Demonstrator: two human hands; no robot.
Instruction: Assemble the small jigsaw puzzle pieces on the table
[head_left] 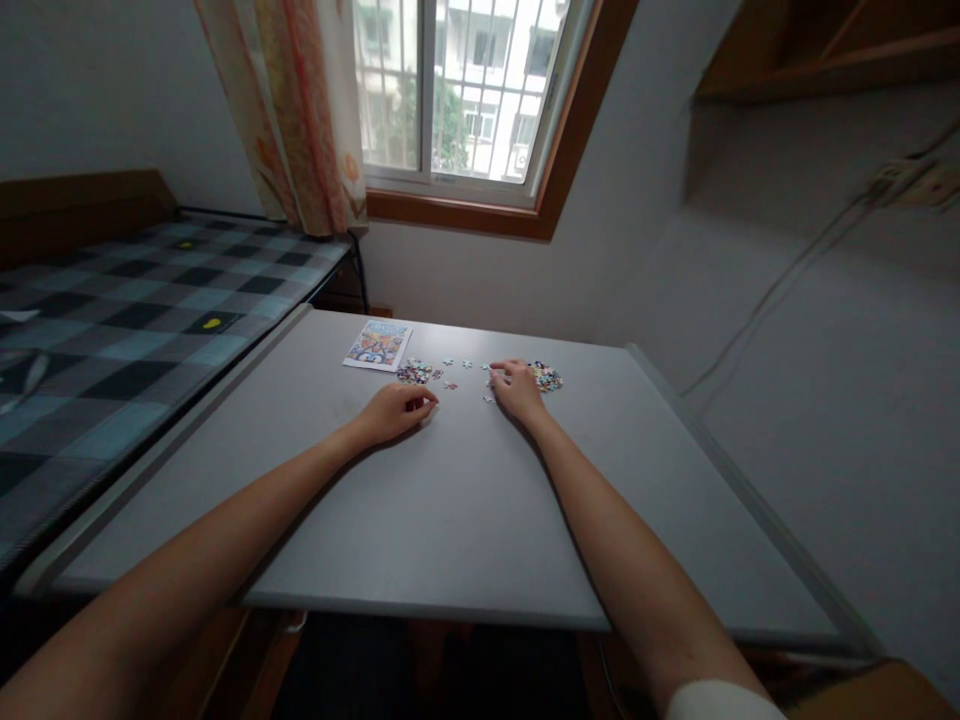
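Observation:
My left hand [395, 412] rests on the table with its fingers curled and the thumb close to the fingertips. Whether a small piece sits in that pinch I cannot make out. Just beyond it lies a left pile of jigsaw pieces [415, 372]. My right hand [517, 388] is palm down with its fingers apart, over some loose pieces beside a right pile of jigsaw pieces [547, 377]. A loose puzzle piece [450, 385] lies between the hands, and a few more form a loose row behind it. The right fingertips partly hide the pieces under them.
A printed picture sheet [378, 346] lies at the table's back left. The pale table [465, 520] has raised side edges. A bed with a checked cover [225, 290] stands along the left. Behind are a curtain [307, 120] and a barred window [465, 90]; a cable [780, 285] hangs at right.

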